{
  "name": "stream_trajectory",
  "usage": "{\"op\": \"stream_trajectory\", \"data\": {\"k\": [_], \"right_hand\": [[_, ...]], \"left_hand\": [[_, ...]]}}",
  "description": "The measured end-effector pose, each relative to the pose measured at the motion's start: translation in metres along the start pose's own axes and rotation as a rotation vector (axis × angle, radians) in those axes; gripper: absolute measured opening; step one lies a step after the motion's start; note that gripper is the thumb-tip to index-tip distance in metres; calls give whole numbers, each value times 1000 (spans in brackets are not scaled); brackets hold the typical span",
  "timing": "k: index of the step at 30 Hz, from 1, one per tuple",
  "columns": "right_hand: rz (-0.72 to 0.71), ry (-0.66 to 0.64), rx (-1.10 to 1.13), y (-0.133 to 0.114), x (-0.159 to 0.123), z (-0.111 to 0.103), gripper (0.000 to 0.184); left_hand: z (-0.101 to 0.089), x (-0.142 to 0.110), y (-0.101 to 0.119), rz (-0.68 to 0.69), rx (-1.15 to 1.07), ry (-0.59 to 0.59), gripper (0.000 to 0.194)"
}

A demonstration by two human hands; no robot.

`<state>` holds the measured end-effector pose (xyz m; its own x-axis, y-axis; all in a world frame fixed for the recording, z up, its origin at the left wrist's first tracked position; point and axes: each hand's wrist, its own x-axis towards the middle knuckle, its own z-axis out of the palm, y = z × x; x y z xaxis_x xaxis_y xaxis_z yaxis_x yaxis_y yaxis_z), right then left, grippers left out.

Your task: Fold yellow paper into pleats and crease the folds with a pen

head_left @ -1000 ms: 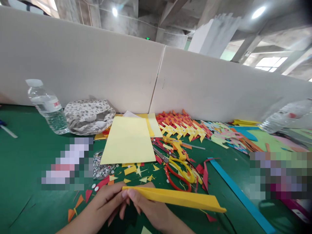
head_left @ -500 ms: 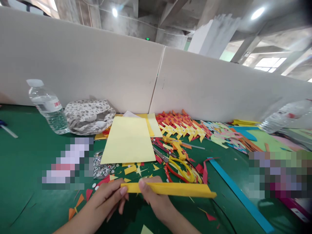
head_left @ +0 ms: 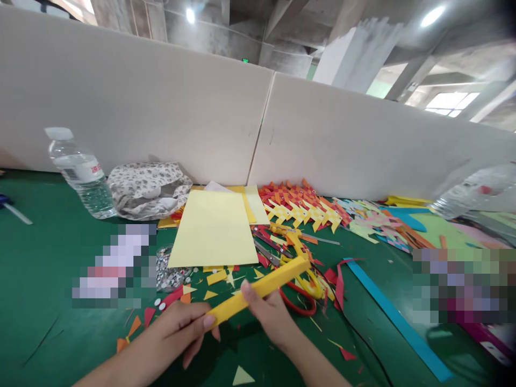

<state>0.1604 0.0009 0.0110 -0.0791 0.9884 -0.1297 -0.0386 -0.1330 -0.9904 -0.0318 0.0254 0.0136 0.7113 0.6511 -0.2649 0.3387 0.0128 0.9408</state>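
Observation:
Both my hands hold a folded yellow paper strip (head_left: 278, 278) above the green table. At its lower left end, my left hand (head_left: 187, 328) pinches it between thumb and fingers. My right hand (head_left: 268, 312) grips it near the middle, thumb on top and fingers behind. The strip slants, its far end up and to the right, in front of the scissors with yellow handles (head_left: 315, 285). Beyond my hands lies a pale yellow paper sheet (head_left: 213, 228). Coloured paper scraps (head_left: 217, 277) are scattered around, and a yellow glue gun (head_left: 296, 242) rests behind the scissors.
A water bottle (head_left: 83, 174) stands at the left beside a patterned cloth bag (head_left: 149, 188). Woven paper fish shapes (head_left: 298, 207) lie near the white partition (head_left: 161, 102). To the right are a blue strip (head_left: 397, 320), a black cable (head_left: 363, 338) and another bottle (head_left: 471, 191).
The yellow strip has turned from nearly level to slanting, its right end swinging up and away over the scissors. My right hand has moved slightly right; both hands keep hold.

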Motion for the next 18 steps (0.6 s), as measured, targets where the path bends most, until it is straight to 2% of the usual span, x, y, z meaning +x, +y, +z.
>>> {"op": "stream_trajectory", "data": {"k": [2,7,11,15,18], "right_hand": [[-11,117,76,-2,2,-1,45],[-59,172,62,-5,6,-2,46],[-190,406,63,3,11,-16,54],[-251,534,201,6,13,-26,58],[-269,658,294,2,16,-29,59]], "left_hand": [[-3,1,1,-13,1,16,49],[-5,1,-2,-24,-60,2,49],[-5,2,-5,-3,-100,5,46],[-5,3,-7,-8,-121,-28,46],[-6,1,-7,-15,-114,-7,48]]}}
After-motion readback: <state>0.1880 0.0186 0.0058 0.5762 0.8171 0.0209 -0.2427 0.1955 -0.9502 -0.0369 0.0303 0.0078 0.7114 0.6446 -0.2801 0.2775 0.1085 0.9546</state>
